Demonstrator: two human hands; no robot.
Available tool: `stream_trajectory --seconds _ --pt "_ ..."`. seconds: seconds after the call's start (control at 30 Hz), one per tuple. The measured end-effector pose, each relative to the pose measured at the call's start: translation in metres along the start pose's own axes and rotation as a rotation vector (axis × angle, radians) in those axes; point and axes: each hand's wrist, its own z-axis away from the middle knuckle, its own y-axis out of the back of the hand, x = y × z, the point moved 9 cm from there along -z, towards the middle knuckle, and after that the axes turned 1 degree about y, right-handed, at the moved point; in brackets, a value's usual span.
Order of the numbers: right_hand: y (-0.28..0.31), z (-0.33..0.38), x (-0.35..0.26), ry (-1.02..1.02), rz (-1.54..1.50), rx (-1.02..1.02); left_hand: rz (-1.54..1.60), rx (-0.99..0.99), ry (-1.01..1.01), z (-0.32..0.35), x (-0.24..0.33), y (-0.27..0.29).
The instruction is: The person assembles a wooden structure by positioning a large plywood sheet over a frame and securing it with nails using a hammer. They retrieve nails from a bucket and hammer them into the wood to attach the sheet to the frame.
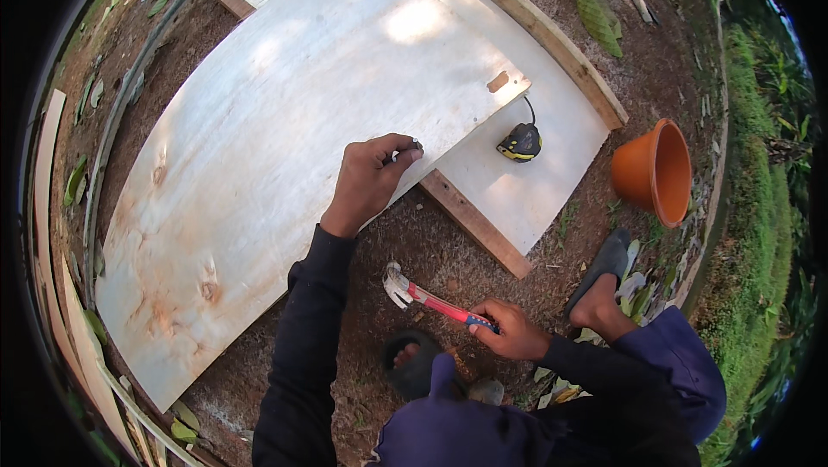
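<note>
My left hand (369,181) is closed in a pinch just over the near edge of a pale plywood sheet (285,122). Between thumb and forefinger shows a small grey bit of metal that looks like a nail (417,146), mostly covered by the fingers. Lower right, my right hand (511,331) grips a claw hammer (440,303) by the end of its red and blue handle. The hammer's worn, whitish head hangs above the soil, apart from the plywood. A black and yellow tape measure (520,142) lies on a second pale sheet (565,122) beneath the first.
Wooden battens (479,224) lie under the sheets, and a curved-looking beam (535,23) runs along the far edge. An orange bucket (653,172) lies tilted at right, near my sandalled foot (597,290). Long wood strips (52,234) lie at far left; leaves are scattered over the soil.
</note>
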Motion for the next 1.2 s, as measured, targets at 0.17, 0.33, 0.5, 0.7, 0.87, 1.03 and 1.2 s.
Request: stream_trajectory --seconds 0.17,0.33,0.5,0.7,0.87,1.03,1.2 --pt "0.047 0.001 -0.034 -0.216 -0.118 0.221 -0.017 0.024 -0.033 0.000 0.006 -0.002" --pt "0.110 -0.018 -0.100 0.019 0.169 0.388 -0.091 0.049 -0.107 0.002 0.013 -0.001" --pt "0.129 -0.024 -0.121 -0.003 0.242 0.354 -0.077 0.067 -0.120 0.003 0.012 0.001" --pt "0.132 -0.025 -0.115 0.011 0.203 0.385 -0.072 0.073 -0.156 0.004 0.014 0.000" --pt "0.129 -0.026 -0.114 0.030 0.188 0.387 -0.089 0.066 -0.155 0.005 0.016 0.001" --pt "0.125 -0.031 -0.120 0.023 0.237 0.357 -0.090 0.068 -0.161 0.006 0.016 0.001" --pt "0.123 -0.034 -0.130 0.068 0.284 0.343 -0.108 0.082 -0.207 0.008 0.021 0.000"
